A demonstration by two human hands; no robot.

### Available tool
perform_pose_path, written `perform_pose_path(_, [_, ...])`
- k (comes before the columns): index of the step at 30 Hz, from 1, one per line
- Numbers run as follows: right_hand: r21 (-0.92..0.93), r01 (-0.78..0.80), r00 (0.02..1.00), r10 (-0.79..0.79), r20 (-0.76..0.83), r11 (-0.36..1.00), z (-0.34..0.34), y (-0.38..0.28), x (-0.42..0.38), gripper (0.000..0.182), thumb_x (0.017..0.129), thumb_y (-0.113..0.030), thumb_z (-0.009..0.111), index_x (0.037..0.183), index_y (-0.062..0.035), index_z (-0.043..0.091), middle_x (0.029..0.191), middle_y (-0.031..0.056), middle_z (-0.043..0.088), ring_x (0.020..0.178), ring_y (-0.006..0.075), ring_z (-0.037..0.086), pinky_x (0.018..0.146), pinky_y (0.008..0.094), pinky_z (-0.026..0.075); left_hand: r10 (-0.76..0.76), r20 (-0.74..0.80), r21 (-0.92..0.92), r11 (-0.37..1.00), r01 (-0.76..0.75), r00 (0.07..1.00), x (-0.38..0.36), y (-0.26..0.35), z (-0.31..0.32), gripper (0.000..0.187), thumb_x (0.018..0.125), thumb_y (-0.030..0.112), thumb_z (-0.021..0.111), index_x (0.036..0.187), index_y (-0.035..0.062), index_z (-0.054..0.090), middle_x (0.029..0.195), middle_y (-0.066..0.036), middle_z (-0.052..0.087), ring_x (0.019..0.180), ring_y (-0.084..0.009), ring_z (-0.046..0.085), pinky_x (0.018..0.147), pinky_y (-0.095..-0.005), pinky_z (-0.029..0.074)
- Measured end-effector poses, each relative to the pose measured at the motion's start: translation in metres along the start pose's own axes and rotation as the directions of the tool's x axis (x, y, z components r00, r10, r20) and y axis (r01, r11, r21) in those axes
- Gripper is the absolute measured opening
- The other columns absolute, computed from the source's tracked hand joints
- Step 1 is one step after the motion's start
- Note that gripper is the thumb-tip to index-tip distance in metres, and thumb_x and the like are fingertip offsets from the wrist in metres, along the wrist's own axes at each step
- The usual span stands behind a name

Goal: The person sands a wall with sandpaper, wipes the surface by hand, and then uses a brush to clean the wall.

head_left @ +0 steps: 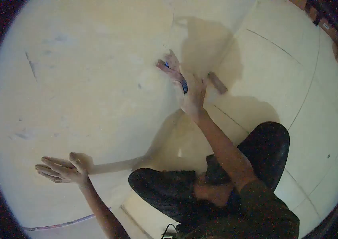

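Near the middle of the view, my right hand is closed round a small dark tool with a bit of blue, partly hidden by the fingers. The thumb and a finger point up and left above the pale, smudged surface. Close by on the right lies a short brown block. At the lower left, my left hand is spread with its fingers apart and nothing in it, over or on the same surface.
My crossed legs in dark trousers fill the lower middle. A tiled floor with dark joints lies to the right. Brown objects line the upper right edge. A cable shows at the bottom.
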State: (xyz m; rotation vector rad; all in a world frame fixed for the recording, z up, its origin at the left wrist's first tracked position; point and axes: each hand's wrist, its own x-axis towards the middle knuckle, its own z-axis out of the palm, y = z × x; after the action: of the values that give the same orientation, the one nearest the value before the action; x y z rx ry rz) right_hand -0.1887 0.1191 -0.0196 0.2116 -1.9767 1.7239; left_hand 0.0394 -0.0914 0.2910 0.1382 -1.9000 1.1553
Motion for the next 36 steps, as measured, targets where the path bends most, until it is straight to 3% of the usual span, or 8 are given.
perform_pose_path(5, [0.151,-0.018,0.999,0.024,-0.042,0.988,0.004,0.019,-0.022,0.043,0.09,-0.014,0.073,0.13,-0.0038,0.063,0.118,0.0167,0.069,0.109,0.039,0.063,0.096,0.0522,0.043,0.015,-0.016,0.011,1.0,-0.015,1.0,-0.001,0.01,0.002,0.084,0.1,0.063,0.045,0.16,0.0065,0.033,0.169,-0.024,0.019,0.155,-0.0427,0.018,0.123,-0.0549,0.016])
perform_pose_path(8, [-0.008,0.082,0.996,-0.082,0.033,0.997,-0.008,0.01,-0.005,0.045,0.088,-0.011,0.073,0.131,-0.0023,0.062,0.121,0.0172,0.068,0.112,0.0389,0.061,0.095,0.0539,0.043,-0.001,0.025,0.045,0.999,0.0,1.0,-0.012,0.011,-0.003,0.089,0.098,0.067,0.044,0.16,0.0046,0.032,0.168,-0.025,0.019,0.156,-0.0425,0.017,0.123,-0.0552,0.017])
perform_pose_path(11, [-0.061,-0.052,0.99,0.059,0.124,0.997,0.01,0.043,-0.051,0.046,0.087,-0.011,0.073,0.131,-0.0015,0.061,0.119,0.0187,0.067,0.111,0.0391,0.061,0.094,0.0552,0.044,-0.013,0.021,0.049,0.999,0.012,1.0,-0.012,0.01,0.006,0.092,0.096,0.07,0.043,0.16,0.004,0.032,0.168,-0.025,0.018,0.156,-0.0422,0.016,0.123,-0.0556,0.017])
perform_pose_path(14, [0.122,-0.1,0.992,0.09,0.085,0.988,0.004,0.016,-0.024,0.053,0.087,-0.021,0.075,0.137,-0.0093,0.061,0.122,0.0169,0.069,0.102,0.0382,0.062,0.092,0.0519,0.043,-0.02,0.047,0.062,0.998,0.017,0.999,-0.016,0.009,0.001,0.093,0.096,0.071,0.043,0.16,0.005,0.032,0.169,-0.024,0.017,0.156,-0.0419,0.016,0.123,-0.0559,0.017])
perform_pose_path(17, [-0.007,0.019,0.999,-0.018,0.049,1.0,-0.001,0.031,-0.021,0.056,0.087,-0.021,0.075,0.14,-0.0085,0.059,0.116,0.0178,0.069,0.1,0.0388,0.063,0.091,0.0521,0.044,-0.008,0.045,0.078,0.997,0.005,0.999,-0.021,0.013,-0.002,0.093,0.096,0.072,0.043,0.16,0.0058,0.031,0.169,-0.023,0.016,0.156,-0.0416,0.016,0.123,-0.0562,0.017])
perform_pose_path(26, [0.099,-0.027,0.999,0.029,-0.018,0.995,-0.007,0.027,-0.022,0.049,0.092,-0.015,0.071,0.138,-0.0031,0.058,0.124,0.0224,0.067,0.107,0.0437,0.065,0.093,0.0515,0.049,-0.015,0.038,0.062,0.998,0.013,0.999,-0.016,0.017,0.006,0.093,0.097,0.072,0.041,0.161,0.0051,0.028,0.169,-0.024,0.016,0.156,-0.0414,0.015,0.124,-0.0558,0.017])
perform_pose_path(32, [0.108,-0.025,0.995,0.036,-0.098,0.994,0.003,0.024,-0.003,0.054,0.089,-0.013,0.072,0.141,-0.0072,0.057,0.115,0.019,0.07,0.103,0.0427,0.066,0.093,0.0539,0.048,-0.033,0.038,0.043,0.999,0.031,0.999,-0.012,0.017,0.011,0.095,0.097,0.074,0.037,0.161,0.0051,0.028,0.169,-0.024,0.016,0.156,-0.0413,0.014,0.124,-0.0562,0.016])
perform_pose_path(36, [0.053,-0.15,0.989,0.149,0.016,0.987,0.005,0.027,-0.02,0.052,0.089,-0.015,0.073,0.139,-0.0064,0.058,0.115,0.0207,0.069,0.102,0.0426,0.066,0.093,0.0542,0.047,-0.024,0.032,0.052,0.998,0.022,0.999,-0.006,0.011,0.012,0.096,0.096,0.074,0.039,0.161,0.005,0.028,0.169,-0.024,0.016,0.156,-0.042,0.014,0.123,-0.0564,0.016])
